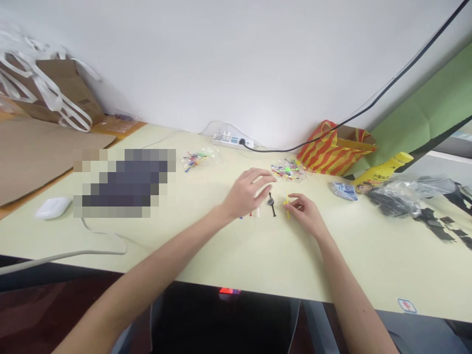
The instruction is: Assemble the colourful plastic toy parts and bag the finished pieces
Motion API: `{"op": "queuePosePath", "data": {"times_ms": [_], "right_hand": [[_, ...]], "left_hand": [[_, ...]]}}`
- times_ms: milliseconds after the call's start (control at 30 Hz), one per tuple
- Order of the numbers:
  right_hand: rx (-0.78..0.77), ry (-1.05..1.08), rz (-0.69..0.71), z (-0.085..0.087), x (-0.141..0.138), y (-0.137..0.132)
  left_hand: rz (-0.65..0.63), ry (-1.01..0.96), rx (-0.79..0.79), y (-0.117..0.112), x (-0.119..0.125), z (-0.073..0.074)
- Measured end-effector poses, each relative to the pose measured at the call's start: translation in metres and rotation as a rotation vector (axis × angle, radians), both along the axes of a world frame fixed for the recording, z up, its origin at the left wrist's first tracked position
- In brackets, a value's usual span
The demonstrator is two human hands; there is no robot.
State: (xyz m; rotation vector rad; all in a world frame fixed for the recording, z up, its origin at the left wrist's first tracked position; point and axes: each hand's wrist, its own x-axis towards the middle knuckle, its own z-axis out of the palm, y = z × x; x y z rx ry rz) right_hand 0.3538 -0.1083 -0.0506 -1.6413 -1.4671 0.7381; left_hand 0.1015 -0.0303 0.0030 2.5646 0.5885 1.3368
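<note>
My right hand (308, 214) pinches a small yellow plastic stick (288, 209) with a wider middle, at the table top. Just left of it lies a thin black stick (272, 204) with a round disc at its middle. My left hand (249, 194) hovers with fingers apart and nothing visible in them, close to the black stick. Below that hand show the ends of a white stick (258, 211), a red stick (250, 214) and a blue stick (241, 217); their upper parts are hidden behind it.
Behind my hands lie two clear bags of colourful small pieces, a left bag (201, 158) and a right bag (289, 170). A power strip (232, 141) lies by the wall. A striped bag (332, 152) and yellow bottle (383, 172) stand right; a white case (53, 208) sits left.
</note>
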Motion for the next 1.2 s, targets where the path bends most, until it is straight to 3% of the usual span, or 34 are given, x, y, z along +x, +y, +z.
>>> {"op": "queuePosePath", "data": {"times_ms": [100,200,333,467,600,767,900,1200], "right_hand": [[0.074,-0.11,-0.082,0.004,-0.001,-0.001],[0.232,-0.199,-0.138,0.017,-0.015,0.001],[0.412,-0.376,0.122,0.043,-0.07,0.009],[0.351,-0.727,0.297,0.053,-0.132,0.02],[0.316,-0.923,0.368,0.039,-0.155,0.028],[0.325,-0.873,0.376,0.015,-0.15,0.03],[0.371,-0.782,0.408,0.005,-0.15,0.031],[0.631,-0.582,0.342,0.013,-0.148,0.028]], "left_hand": [[0.124,0.188,-0.039,0.035,-0.06,-0.006],[0.221,0.325,-0.054,0.059,-0.111,-0.025],[0.244,0.415,-0.123,0.066,-0.144,-0.044],[0.194,0.47,-0.198,0.057,-0.145,-0.041],[0.177,0.527,-0.239,0.047,-0.137,-0.038],[0.138,0.611,-0.279,0.042,-0.132,-0.038],[0.111,0.657,-0.305,0.041,-0.131,-0.036],[0.097,0.626,-0.28,0.043,-0.129,-0.038]]}}
